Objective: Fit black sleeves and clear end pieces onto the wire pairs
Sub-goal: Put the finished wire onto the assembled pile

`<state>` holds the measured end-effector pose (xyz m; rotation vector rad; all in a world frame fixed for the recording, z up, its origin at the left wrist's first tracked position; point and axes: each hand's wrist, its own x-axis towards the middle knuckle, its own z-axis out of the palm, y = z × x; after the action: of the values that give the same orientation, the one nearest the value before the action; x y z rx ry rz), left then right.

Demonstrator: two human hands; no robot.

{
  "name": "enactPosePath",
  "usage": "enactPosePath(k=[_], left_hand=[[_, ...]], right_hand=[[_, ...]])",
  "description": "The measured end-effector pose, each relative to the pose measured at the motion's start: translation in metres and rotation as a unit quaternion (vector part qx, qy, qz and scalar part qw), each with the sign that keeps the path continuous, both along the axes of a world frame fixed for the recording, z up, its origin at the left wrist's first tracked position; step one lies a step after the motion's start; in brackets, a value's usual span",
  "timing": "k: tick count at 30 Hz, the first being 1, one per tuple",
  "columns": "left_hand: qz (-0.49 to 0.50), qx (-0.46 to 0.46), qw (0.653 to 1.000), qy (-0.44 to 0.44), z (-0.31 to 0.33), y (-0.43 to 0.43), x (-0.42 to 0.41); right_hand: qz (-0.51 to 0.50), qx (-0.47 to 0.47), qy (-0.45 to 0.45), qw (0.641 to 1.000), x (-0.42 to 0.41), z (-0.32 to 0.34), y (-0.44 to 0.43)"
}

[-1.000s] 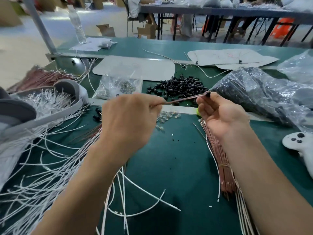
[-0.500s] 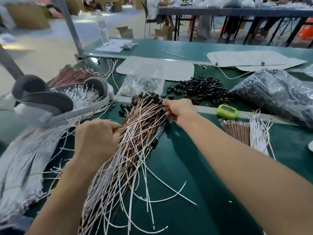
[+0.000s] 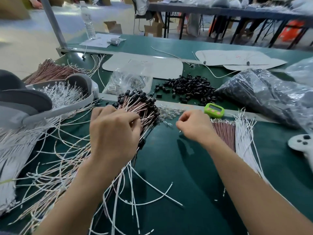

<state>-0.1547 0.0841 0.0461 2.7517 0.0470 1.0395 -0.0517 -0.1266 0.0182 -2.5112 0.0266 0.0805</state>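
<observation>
Right hand (image 3: pixel 193 128) withdrawn, bag (image 3: pixel 291 107) perhaps holding sleeves (image 3: pixel 250 97)

Person, both arms.
Bare left hand (image 3: pixel 115 133) and right hand (image 3: pixel 194 128); left forearm (image 3: pixel 72 199) and right forearm (image 3: pixel 254 189) bare to the lower edge.

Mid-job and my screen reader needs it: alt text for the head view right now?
A person's left hand grips a fanned pile of sleeved wire pairs on a green table, while the right hand, fingers curled, is beside a scatter of clear end pieces. Loose black sleeves and a green timer lie beyond; bare wire bundles lie at the right.
</observation>
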Motion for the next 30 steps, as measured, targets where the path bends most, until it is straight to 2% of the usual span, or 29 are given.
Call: enactPosePath(k=[5, 9, 12, 15, 19, 22, 27, 30], left_hand=[[-0.072, -0.021, 0.993, 0.096, -0.008, -0.070, 0.030], [-0.091, 0.014, 0.978, 0.188, -0.020, -0.111, 0.050], [-0.107, 0.038, 0.969, 0.219, -0.028, -0.134, 0.059], [-0.113, 0.042, 0.967, 0.226, -0.035, -0.144, 0.070], [-0.117, -0.003, 0.963, 0.241, -0.045, -0.140, 0.090], [-0.120, -0.046, 0.971, 0.201, -0.049, -0.138, 0.098], [-0.122, -0.132, 0.971, 0.158, -0.061, -0.136, 0.097], [-0.134, -0.174, 0.961, 0.169, -0.065, -0.136, 0.093]], right_hand=[[-0.025, -0.178, 0.005, 0.984, -0.024, -0.001, -0.053], [-0.015, -0.241, -0.011, 0.970, -0.041, -0.006, -0.061], [-0.002, -0.242, -0.037, 0.970, -0.049, -0.012, -0.058], [-0.053, -0.232, -0.077, 0.968, -0.051, -0.014, -0.066], [-0.072, -0.289, -0.061, 0.953, -0.047, -0.015, -0.061], [-0.072, -0.306, -0.049, 0.948, -0.034, -0.012, -0.060], [-0.067, -0.264, -0.004, 0.962, -0.020, 0.001, -0.056], [-0.091, -0.201, -0.029, 0.975, -0.017, 0.009, -0.065]])
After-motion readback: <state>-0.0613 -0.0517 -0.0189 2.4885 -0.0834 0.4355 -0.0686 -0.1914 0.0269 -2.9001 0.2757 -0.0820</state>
